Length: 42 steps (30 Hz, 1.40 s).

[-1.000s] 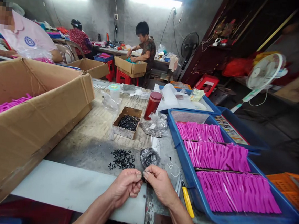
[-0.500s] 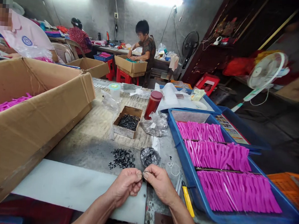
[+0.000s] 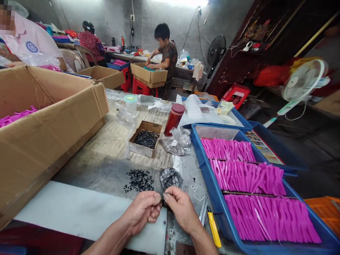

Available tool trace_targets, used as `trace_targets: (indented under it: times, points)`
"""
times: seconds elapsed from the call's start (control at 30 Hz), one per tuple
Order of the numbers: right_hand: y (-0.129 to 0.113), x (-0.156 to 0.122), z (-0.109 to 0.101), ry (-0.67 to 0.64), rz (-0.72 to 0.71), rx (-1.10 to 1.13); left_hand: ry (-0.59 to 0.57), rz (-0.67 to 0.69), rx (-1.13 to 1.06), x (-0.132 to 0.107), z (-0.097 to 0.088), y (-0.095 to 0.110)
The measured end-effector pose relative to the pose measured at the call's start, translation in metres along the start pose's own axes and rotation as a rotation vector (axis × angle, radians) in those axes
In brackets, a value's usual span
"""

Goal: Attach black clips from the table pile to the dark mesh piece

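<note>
My left hand (image 3: 142, 211) and my right hand (image 3: 181, 209) meet fingertip to fingertip near the table's front edge, both pinched on a tiny dark part between them that is too small to name. Just beyond them lie a loose pile of small black parts (image 3: 139, 181) and a small clear bag of dark parts (image 3: 170, 178). A blue tray (image 3: 209, 187) to the right holds three rows of magenta plastic strips (image 3: 247, 176). Right of my right hand lies a yellow-handled tool (image 3: 214, 230).
A large cardboard box (image 3: 40, 133) with magenta strips fills the left side. A small carton of black parts (image 3: 145, 139), a red bottle (image 3: 174, 119) and plastic bags stand mid-table. Three other people work behind, by boxes and red stools. A white fan (image 3: 303, 81) stands at the right.
</note>
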State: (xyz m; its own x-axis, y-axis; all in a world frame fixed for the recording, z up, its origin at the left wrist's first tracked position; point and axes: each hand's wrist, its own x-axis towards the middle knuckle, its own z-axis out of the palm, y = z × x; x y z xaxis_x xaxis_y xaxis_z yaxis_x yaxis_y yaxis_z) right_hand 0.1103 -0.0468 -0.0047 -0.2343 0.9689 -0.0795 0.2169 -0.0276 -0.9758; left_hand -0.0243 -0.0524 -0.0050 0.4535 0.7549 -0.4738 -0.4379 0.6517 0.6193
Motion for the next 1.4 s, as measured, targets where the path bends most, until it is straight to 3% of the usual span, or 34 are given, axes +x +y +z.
trace_targets:
  times: [0.9,1.0,1.1,1.23,1.33,1.4]
  points:
    - [0.005,0.0,0.006,0.136,0.029,0.119,0.013,-0.02,-0.063,0.002,-0.005,0.002]
    - [0.007,0.0,-0.001,0.173,0.033,0.141,0.051,0.052,0.043,0.001,-0.008,0.025]
    - [0.011,-0.001,-0.006,0.212,0.033,0.131,0.116,0.235,0.273,0.008,-0.012,0.065]
    - [0.017,-0.001,-0.008,0.245,0.035,0.117,0.399,0.588,0.919,0.034,-0.016,0.122]
    - [0.019,-0.001,-0.007,0.243,0.03,0.109,0.511,0.669,1.055,0.059,-0.019,0.15]
    - [0.019,-0.001,-0.007,0.246,0.029,0.1,0.57,0.711,1.117,0.069,-0.02,0.158]
